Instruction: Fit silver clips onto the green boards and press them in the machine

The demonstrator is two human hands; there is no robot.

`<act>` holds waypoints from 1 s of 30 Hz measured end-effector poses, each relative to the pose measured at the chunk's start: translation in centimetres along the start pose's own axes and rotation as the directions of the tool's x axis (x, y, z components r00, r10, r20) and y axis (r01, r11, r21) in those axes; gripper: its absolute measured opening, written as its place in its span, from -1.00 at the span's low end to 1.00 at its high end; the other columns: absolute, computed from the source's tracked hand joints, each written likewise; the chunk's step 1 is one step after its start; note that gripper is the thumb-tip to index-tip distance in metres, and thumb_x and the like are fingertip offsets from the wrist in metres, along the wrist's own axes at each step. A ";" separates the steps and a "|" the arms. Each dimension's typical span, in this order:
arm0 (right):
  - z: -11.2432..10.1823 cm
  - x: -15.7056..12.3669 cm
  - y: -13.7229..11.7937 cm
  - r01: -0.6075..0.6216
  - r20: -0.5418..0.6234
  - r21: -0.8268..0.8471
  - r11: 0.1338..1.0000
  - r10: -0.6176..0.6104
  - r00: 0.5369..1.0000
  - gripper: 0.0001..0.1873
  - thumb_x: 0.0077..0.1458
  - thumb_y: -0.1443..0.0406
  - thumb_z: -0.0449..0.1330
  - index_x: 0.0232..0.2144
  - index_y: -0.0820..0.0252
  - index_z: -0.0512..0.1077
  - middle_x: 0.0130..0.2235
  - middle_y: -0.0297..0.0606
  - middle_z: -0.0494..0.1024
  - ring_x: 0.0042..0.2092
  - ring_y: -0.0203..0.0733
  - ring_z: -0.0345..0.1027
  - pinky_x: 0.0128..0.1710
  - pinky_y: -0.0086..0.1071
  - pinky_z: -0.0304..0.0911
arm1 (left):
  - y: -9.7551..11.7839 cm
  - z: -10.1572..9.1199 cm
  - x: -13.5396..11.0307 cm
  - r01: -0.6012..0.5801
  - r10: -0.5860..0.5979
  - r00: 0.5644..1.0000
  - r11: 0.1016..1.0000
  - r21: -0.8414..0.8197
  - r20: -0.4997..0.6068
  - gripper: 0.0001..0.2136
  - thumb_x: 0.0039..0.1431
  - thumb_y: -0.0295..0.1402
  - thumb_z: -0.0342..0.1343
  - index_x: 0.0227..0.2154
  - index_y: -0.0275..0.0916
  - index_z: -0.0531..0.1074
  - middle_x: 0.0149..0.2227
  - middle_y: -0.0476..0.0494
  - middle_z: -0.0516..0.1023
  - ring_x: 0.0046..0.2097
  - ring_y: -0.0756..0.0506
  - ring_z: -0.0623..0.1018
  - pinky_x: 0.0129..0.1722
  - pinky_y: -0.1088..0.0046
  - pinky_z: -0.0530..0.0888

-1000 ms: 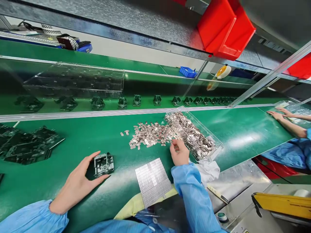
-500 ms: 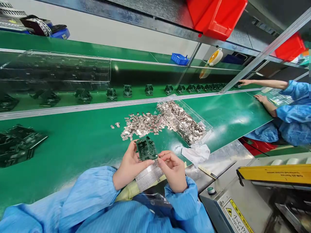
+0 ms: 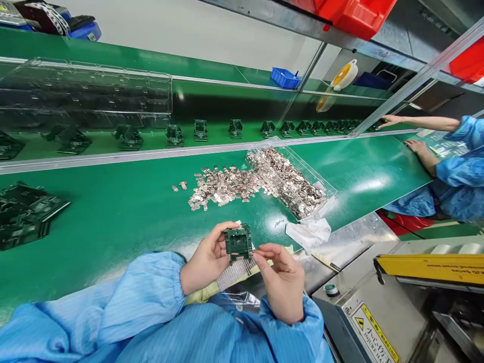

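Observation:
My left hand (image 3: 206,259) holds a small dark green circuit board (image 3: 238,243) upright in front of me, fingers closed on its left edge. My right hand (image 3: 282,275) is pinched against the board's right lower corner; a small metal piece may be between the fingertips, too small to name. Beneath both hands lies a flat sheet of small silver squares (image 3: 234,272). Beyond them on the green belt (image 3: 113,212) is a loose heap of shiny metal clips (image 3: 223,186), spilling from a clear plastic tray (image 3: 293,181).
Dark boards are stacked at the left (image 3: 22,214). A row of boards (image 3: 234,128) stands on the rear lane behind a rail. A white cloth (image 3: 308,233) lies by the tray. A co-worker's arms (image 3: 427,151) reach over the belt at right. A metal machine (image 3: 378,302) sits at lower right.
My left hand lifted the board off the belt and brought it before me. My right hand left the clip heap and came to the board's right edge. The board has since turned upright.

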State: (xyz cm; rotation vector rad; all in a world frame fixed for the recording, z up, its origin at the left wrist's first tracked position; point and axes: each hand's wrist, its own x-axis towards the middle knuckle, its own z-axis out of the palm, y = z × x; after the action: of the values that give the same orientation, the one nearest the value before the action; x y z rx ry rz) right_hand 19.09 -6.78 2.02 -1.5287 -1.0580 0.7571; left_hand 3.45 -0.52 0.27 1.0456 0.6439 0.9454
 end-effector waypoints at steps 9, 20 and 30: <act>2.4 -0.6 0.0 -0.002 -0.023 -0.093 0.996 0.000 1.000 -0.77 0.02 0.31 0.24 -0.26 0.12 0.28 -0.42 -0.36 0.52 -0.37 -0.21 0.37 -0.32 -0.35 0.23 | -0.5 -0.5 -1.0 0.020 -0.034 0.992 0.994 0.106 0.125 -0.59 0.14 -0.41 0.18 0.04 -0.09 0.26 -0.08 -0.14 0.48 -0.08 -0.06 0.55 -0.07 0.46 0.50; 2.4 -1.5 0.1 -0.089 -0.055 0.037 0.995 0.091 0.994 -0.75 0.02 0.26 0.25 -0.24 0.12 0.30 -0.28 -0.24 0.47 -0.34 -0.21 0.39 -0.35 -0.35 0.34 | -0.5 -0.1 -1.3 -0.063 0.056 0.998 0.962 0.265 0.033 -0.77 0.21 -0.38 0.09 -0.07 -0.15 0.33 -0.24 -0.10 0.54 -0.24 -0.03 0.56 -0.25 0.53 0.49; 2.9 -1.2 0.6 -0.204 0.032 0.366 0.908 0.207 0.978 -0.68 -0.17 0.31 0.35 -0.43 0.12 0.25 -0.46 -0.40 0.41 -0.45 -0.31 0.30 -0.47 -0.48 0.28 | 0.2 0.5 -1.7 0.019 -0.015 1.000 0.955 0.297 -0.016 -0.77 0.12 -0.42 0.15 -0.13 -0.18 0.36 -0.31 -0.07 0.56 -0.29 -0.03 0.56 -0.36 0.56 0.47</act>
State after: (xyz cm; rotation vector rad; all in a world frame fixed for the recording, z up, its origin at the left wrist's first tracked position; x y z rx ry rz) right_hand 16.15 -6.74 0.74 -1.3253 -0.7032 1.0334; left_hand 2.99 -2.20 0.66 1.2984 0.8233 0.8573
